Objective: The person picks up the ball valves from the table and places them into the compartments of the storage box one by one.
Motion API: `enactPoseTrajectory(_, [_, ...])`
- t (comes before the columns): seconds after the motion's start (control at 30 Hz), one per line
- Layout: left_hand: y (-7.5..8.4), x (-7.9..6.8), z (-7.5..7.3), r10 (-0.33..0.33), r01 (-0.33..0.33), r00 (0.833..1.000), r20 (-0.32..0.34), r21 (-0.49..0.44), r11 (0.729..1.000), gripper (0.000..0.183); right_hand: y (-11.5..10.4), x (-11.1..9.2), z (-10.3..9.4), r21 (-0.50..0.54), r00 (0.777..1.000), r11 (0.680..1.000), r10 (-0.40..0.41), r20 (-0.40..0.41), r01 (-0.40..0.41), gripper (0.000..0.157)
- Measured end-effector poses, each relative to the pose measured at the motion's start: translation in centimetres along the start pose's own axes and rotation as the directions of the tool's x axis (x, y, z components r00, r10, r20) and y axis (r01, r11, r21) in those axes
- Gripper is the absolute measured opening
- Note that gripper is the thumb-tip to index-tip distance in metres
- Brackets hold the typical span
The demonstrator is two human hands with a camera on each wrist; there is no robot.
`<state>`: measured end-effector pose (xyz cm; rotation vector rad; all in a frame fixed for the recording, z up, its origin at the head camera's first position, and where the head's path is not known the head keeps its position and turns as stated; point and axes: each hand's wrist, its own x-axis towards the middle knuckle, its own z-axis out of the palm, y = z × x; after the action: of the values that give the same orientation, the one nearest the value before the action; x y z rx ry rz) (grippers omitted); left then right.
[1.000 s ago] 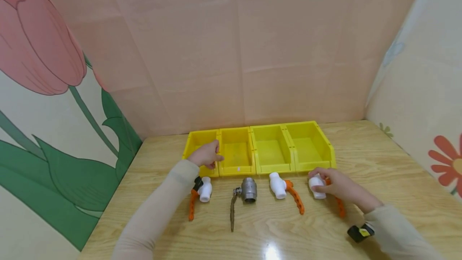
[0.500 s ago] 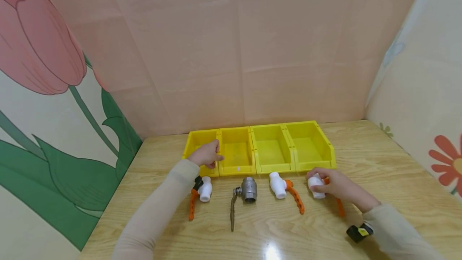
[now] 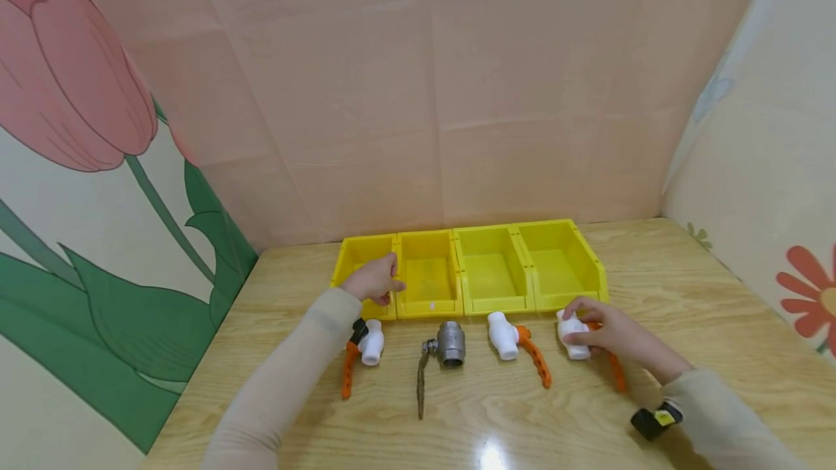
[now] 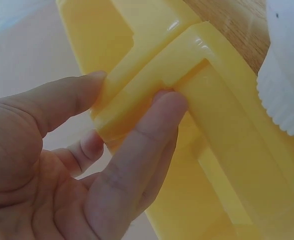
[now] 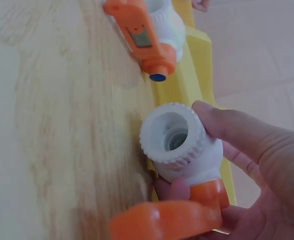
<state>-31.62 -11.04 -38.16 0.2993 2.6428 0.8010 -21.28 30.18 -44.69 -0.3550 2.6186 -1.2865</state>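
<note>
My right hand (image 3: 610, 332) grips the white body of a ball valve (image 3: 573, 345) with an orange lever, at the right end of a row of valves. In the right wrist view, thumb and fingers lie round the valve (image 5: 206, 157), and its ribbed open end shows. My left hand (image 3: 374, 280) pinches the adjoining side walls of the two leftmost yellow bins (image 3: 427, 308). In the left wrist view, the thumb is on one side of the paired walls (image 4: 151, 82) and fingers are on the other.
Left of the held valve lie another white valve (image 3: 503, 337) with an orange lever, a metal ball valve (image 3: 451, 344) with a brown lever, and a white valve (image 3: 372, 343) with an orange-and-black lever. Several yellow bins stand behind them on the wooden table (image 3: 522, 426), before a pinkish backdrop (image 3: 366, 93).
The valve in my right hand has turned and shifted slightly, showing more of its far end. My left hand has stayed on the bin walls.
</note>
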Motion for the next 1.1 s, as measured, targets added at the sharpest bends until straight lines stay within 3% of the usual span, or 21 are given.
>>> enactPoseTrajectory(0.23, [-0.1,0.1,-0.1,0.000,0.000,1.000,0.001,-0.004,1.000,0.034,-1.4,0.2,-1.9,0.132,0.999,0.991,-0.027,0.037,0.022,0.036])
enactPoseTrajectory(0.5, [0.0,0.1,-0.1,-0.002,0.002,1.000,0.008,-0.009,1.000,0.038,-4.1,1.6,-6.0,0.269,0.993,0.959,-0.106,0.047,0.089,0.022])
enactPoseTrajectory(0.77, [-0.2,0.2,-0.1,-0.002,0.002,1.000,0.009,-0.013,1.000,0.038,-5.4,5.2,-10.0,0.487,0.977,0.866,-0.188,0.104,0.114,0.026])
enactPoseTrajectory(0.83, [-0.2,0.2,-0.2,0.000,0.001,1.000,0.011,-0.018,1.000,0.037,-5.8,6.1,-10.6,0.474,0.984,0.875,-0.154,0.088,0.095,0.023])
enactPoseTrajectory(0.97, [-0.2,0.2,-0.2,0.005,-0.005,1.000,0.012,-0.020,1.000,0.035,-6.3,7.6,-11.4,0.371,0.996,0.928,-0.066,0.064,0.038,0.020])
enactPoseTrajectory(1.1, [-0.1,0.0,-0.2,0.010,-0.010,1.000,0.012,-0.012,1.000,0.036,-6.4,8.9,-11.7,0.339,0.996,0.941,-0.041,0.083,0.010,0.023])
